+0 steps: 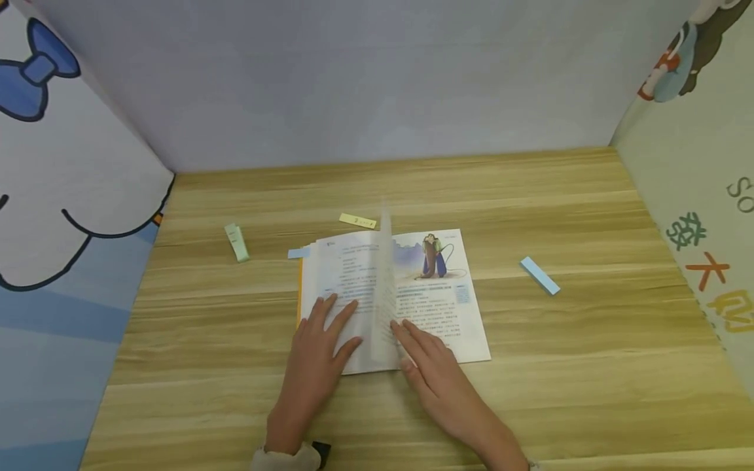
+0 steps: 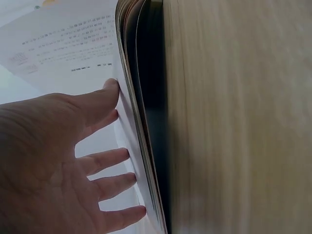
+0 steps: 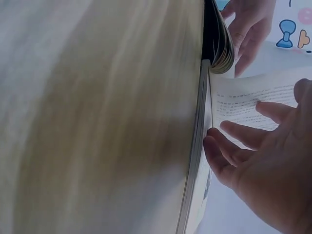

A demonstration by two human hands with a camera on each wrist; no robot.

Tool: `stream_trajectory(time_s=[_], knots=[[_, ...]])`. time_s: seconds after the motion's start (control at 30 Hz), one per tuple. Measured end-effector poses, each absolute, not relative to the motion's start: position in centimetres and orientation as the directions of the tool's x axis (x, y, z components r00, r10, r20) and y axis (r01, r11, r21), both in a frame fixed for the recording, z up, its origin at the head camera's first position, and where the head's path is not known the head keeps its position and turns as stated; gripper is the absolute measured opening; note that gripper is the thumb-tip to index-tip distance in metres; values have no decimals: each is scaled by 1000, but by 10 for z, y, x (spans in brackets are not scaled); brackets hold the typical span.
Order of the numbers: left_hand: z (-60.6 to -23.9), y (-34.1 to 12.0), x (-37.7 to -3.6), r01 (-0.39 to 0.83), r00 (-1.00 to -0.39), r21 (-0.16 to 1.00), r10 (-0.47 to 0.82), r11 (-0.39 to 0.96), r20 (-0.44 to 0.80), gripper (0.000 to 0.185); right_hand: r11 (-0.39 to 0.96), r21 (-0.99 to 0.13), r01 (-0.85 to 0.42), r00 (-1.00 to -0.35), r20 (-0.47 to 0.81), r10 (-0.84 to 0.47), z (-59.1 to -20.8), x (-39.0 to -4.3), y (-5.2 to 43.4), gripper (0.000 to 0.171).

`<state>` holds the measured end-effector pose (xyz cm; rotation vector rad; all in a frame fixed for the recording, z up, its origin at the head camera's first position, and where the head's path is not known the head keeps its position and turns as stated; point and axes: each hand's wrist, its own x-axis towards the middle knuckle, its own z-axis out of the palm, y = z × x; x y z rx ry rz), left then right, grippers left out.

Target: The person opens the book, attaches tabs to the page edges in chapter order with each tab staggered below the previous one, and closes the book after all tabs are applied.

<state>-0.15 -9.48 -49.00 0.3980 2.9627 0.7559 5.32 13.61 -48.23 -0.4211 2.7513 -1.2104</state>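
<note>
The open book point(image 1: 391, 297) is pressed flat on the tabletop point(image 1: 589, 366) beneath both grips, left hand point(image 1: 321, 347) spread on its left page, right hand point(image 1: 432, 366) spread beside blurred, seemingly upright pages point(image 1: 384, 288).

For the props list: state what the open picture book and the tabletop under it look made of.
Open picture book: paper, probably smooth-coated; thin printed pages, one blurred mid-turn between the left hand and right hand. Tabletop: light wood-grain surface, possibly laminate; even streaks, matte sheen.

Left hand point(image 1: 321, 343) and right hand point(image 1: 432, 363) — both flat, fingers spread.
</note>
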Motion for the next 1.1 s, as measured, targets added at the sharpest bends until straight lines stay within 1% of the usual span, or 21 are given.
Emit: stream_trajectory(time_s=[0.27, 0.5, 0.6, 0.83, 1.0, 1.1], knots=[[-489, -111, -2, 255, -966, 490, 236, 833, 102, 52, 733, -633, -248, -950, 9, -313, -483, 52, 129, 54], [-489, -125, -2, 272, -962, 539, 225, 797, 154, 44, 763, -591, -262, -943, -14, -334, -485, 51, 123, 53], [-490, -131, 0, 252, -968, 549, 204, 797, 149, 41, 768, -584, -264, -942, -16, -336, -485, 51, 121, 52], [-490, -143, 2, 202, -979, 554, 159, 808, 124, 46, 787, -553, -274, -942, -13, -336, -485, 51, 120, 50], [-488, -148, 2, 183, -983, 558, 143, 809, 116, 45, 797, -536, -279, -942, -6, -334, -486, 51, 118, 50], [-488, -150, 1, 179, -984, 564, 139, 806, 115, 43, 811, -506, -293, -942, 9, -334, -487, 51, 116, 50]])
